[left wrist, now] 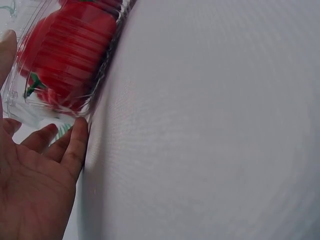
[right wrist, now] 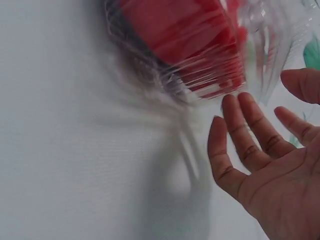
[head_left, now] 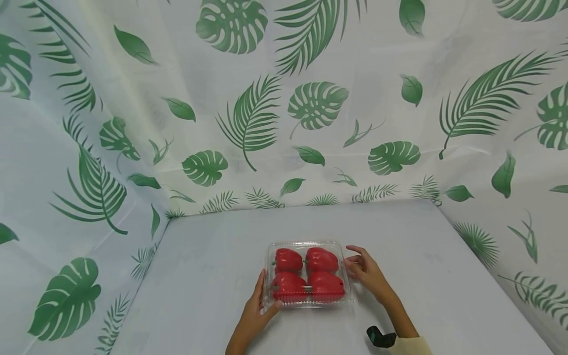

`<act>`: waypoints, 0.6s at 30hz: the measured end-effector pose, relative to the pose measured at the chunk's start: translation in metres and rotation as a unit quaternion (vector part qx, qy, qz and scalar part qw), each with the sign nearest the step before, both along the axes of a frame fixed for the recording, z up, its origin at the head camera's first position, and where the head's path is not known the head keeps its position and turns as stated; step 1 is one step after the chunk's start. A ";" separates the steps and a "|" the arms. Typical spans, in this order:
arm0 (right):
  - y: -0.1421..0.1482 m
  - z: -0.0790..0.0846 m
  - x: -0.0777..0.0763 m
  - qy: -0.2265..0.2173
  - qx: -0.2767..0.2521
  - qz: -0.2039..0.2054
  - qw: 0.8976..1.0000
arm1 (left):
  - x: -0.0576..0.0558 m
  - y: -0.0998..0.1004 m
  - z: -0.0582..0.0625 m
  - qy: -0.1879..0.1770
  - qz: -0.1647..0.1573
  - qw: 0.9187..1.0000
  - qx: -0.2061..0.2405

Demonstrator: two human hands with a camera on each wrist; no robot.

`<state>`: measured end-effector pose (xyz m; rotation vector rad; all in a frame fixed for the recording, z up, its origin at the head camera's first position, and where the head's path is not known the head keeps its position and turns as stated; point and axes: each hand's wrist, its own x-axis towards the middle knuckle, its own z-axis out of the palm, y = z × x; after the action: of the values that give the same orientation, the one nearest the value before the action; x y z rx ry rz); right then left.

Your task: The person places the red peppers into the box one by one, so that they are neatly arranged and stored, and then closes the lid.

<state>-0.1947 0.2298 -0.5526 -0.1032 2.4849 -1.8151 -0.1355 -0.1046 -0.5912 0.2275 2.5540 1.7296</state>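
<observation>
A clear plastic clamshell box (head_left: 310, 304) sits on the table with several red bell peppers (head_left: 322, 260) inside. Small green stems show on some of them. My left hand (head_left: 255, 315) is at the box's left side, fingers extended along the wall and thumb by the front corner. In the left wrist view the fingertips (left wrist: 80, 125) of that hand are right at the box's lower edge. On the other side, my right hand (head_left: 368, 276) has its fingers spread and loosely bent beside the right wall. The right wrist view shows its fingertips (right wrist: 230, 100) close to the box's edge, with nothing in the palm.
A white-covered table (head_left: 213, 256) spreads around the box. Behind it and along both sides hang white sheets (head_left: 266, 177) printed with green leaves. A black strap device (head_left: 380, 337) is on the right wrist, near a pale sleeve (head_left: 412, 345).
</observation>
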 end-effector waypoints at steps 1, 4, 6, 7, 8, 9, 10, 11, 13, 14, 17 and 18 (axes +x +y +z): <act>0.000 0.000 0.005 -0.004 0.001 -0.002 1.000 | 0.000 0.000 0.000 -0.003 0.000 1.000 0.000; 0.000 0.001 0.019 -0.022 -0.001 -0.004 1.000 | 0.001 0.001 -0.001 -0.004 0.002 1.000 -0.003; 0.001 0.002 0.028 -0.040 -0.007 -0.006 0.999 | 0.002 0.002 -0.001 -0.006 0.002 1.000 -0.006; 0.001 0.002 0.032 -0.046 -0.011 -0.004 0.999 | 0.002 0.002 -0.002 -0.006 0.003 1.000 -0.010; 0.001 0.003 0.035 -0.054 -0.018 -0.003 0.998 | 0.002 0.002 -0.002 -0.006 0.004 1.000 -0.013; 0.002 0.004 0.039 -0.062 -0.024 -0.001 0.998 | 0.002 0.002 -0.002 -0.006 0.005 1.000 -0.016; 0.002 0.005 0.042 -0.069 -0.030 0.003 0.997 | 0.002 0.002 -0.002 -0.007 0.006 1.000 -0.019; 0.003 0.005 0.045 -0.074 -0.031 0.009 0.997 | 0.002 0.002 -0.002 -0.009 0.007 1.000 -0.019; 0.006 0.006 0.050 -0.083 -0.040 0.025 0.995 | 0.001 0.003 -0.002 -0.009 0.008 1.000 -0.020; 0.007 0.005 0.052 -0.090 -0.042 0.030 0.995 | 0.001 0.003 -0.002 -0.010 0.008 1.000 -0.019; 0.011 0.003 0.057 -0.103 -0.042 0.063 0.992 | 0.001 0.003 -0.001 -0.010 0.008 1.000 -0.016; 0.012 0.002 0.058 -0.110 -0.044 0.072 0.990 | 0.001 0.003 -0.001 -0.010 0.009 1.000 -0.015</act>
<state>-0.1367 0.2422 -0.5504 -0.0802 2.1917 -1.7713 -0.1348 -0.1016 -0.5923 0.1857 2.5740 1.6878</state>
